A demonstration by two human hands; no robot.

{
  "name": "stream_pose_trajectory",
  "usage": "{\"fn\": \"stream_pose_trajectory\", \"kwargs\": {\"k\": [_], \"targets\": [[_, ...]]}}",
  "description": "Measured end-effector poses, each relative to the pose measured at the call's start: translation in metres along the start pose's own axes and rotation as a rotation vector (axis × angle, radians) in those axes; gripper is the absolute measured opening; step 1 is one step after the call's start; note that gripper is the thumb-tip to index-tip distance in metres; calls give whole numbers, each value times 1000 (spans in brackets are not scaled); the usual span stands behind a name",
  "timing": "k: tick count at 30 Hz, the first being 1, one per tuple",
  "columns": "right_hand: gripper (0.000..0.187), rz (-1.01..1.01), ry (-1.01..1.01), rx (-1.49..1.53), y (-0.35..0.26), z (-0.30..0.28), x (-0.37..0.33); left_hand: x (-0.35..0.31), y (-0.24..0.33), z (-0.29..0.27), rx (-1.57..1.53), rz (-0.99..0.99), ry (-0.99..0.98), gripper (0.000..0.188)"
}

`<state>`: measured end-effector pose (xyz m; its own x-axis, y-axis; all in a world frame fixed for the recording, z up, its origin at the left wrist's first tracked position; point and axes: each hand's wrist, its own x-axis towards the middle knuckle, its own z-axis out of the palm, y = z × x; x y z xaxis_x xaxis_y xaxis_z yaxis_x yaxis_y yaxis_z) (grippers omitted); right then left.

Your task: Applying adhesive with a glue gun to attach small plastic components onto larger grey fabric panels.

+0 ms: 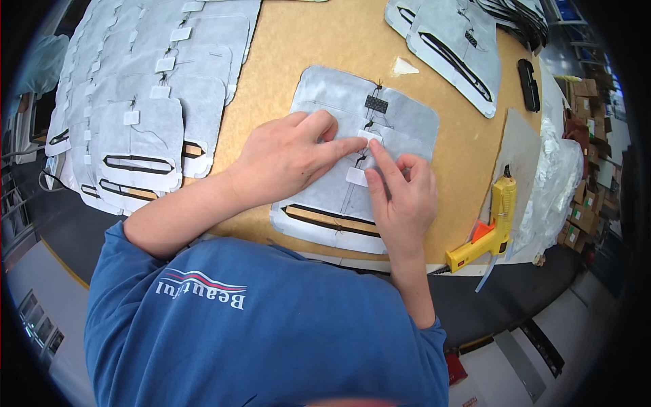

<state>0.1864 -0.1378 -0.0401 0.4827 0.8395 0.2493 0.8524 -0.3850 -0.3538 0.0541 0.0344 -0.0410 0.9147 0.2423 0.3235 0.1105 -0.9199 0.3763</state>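
Left grip [288,159]: half-curled, index on white tab [370,134] | right grip [408,202]: parted, likewise

On my feed I'm seeing a matt, cloth-like panel [329,193], smooth board-like tabletop [461,146], plastic glue gun [502,210] and glossy, crinkled plastic sheeting [559,163].

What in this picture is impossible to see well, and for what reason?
Head view:
Grey fabric panel, middle-left: covered by the left hand.
Small white rectangular tab: partly covered by both index fingertips.
Thin black thread knot: too small to follow.
Left pile of grey fabric panels: cut by the top edge.
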Motion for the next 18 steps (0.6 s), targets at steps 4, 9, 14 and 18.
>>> {"fn": "stream_pose_trajectory", "kwargs": {"k": [4,9,14,18], "targets": [[40,23,20,25,-2,-2,0,1,3,-1,-21,-11,12,40],[41,34,-67,40,-4,-11,2,1,7,-3,11,0,-3,38],[37,450,30,756,21,-42,-3,3,3,-7,-18,5,-56,38],[25,595,403,418,72,-78,-42,4,4,-21,-167,-85,-77,46]]}}
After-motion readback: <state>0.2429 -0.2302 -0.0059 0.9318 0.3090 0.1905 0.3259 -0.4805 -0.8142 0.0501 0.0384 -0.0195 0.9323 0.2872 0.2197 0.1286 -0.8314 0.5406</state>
